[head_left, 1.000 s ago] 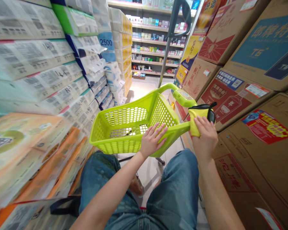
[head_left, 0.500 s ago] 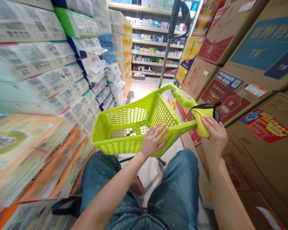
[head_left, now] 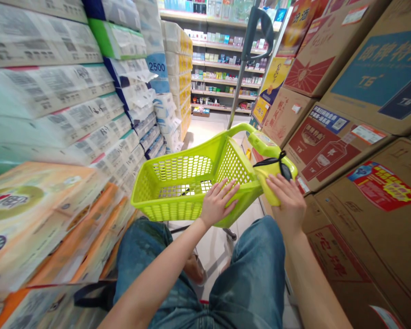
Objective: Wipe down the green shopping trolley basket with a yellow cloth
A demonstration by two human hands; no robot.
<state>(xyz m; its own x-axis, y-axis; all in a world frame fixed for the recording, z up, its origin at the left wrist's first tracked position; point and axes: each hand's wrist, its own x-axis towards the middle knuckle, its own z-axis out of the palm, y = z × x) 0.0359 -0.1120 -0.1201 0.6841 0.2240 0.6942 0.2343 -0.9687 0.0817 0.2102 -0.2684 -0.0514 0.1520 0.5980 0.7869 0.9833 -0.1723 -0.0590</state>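
A lime-green plastic shopping basket (head_left: 178, 176) on wheels stands in front of my knees in a narrow aisle. My left hand (head_left: 217, 201) lies with fingers stretched flat on the basket's near right rim. My right hand (head_left: 286, 201) presses a yellow cloth with black trim (head_left: 272, 171) against the basket's right side bar, just below the green handle grip (head_left: 263, 141). The basket's grey pull handle (head_left: 250, 41) rises up behind it.
Stacked packs of tissue and paper rolls (head_left: 55, 137) wall the left side. Cardboard boxes (head_left: 359, 137) are piled on the right. The aisle floor (head_left: 205, 128) leads to shelves of small goods (head_left: 222, 64) at the far end. My jeans-clad legs fill the bottom.
My right hand has slid the yellow cloth along the basket's side bar, out to the right and then back in towards the basket. My left hand has stayed on the rim.
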